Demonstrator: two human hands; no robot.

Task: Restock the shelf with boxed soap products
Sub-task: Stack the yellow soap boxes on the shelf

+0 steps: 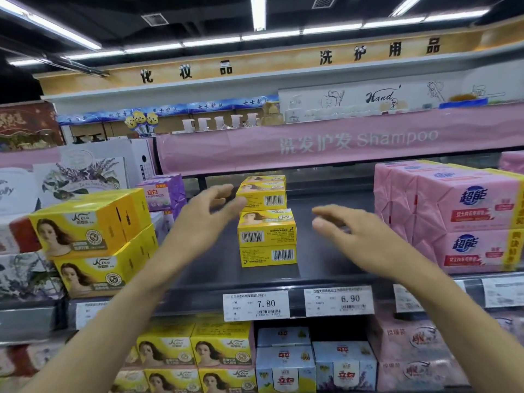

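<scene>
1. Both my hands are empty and spread. My left hand (209, 214) reaches in with its fingers fanned just beside the rear stack (263, 194) of yellow soap boxes. My right hand (348, 236) hovers loose-fingered to the right of the front stack (268, 238), apart from it. Blur hides whether my left fingertips touch the rear boxes.
2. The soap sits mid-shelf, two small yellow boxes stacked at the front and two more behind. They stand on the dark shelf (326, 259) between the big yellow cartons (90, 222) on the left and the pink packs (467, 217) on the right.
3. I judge the step to be squaring these stacks, or gripping one to shift it. I close in from both sides at once, palms flat on the ends, so the upper box cannot slide off the lower.
4. The barcodes on the front pair sit at opposite ends, so one box is probably turned round. I match them if neat facing matters.
5. I line the stacks up above the 7.80 price tag (256, 306).
6. A sweeping left hand could topple the rear stack backward, so I go slowly.
</scene>
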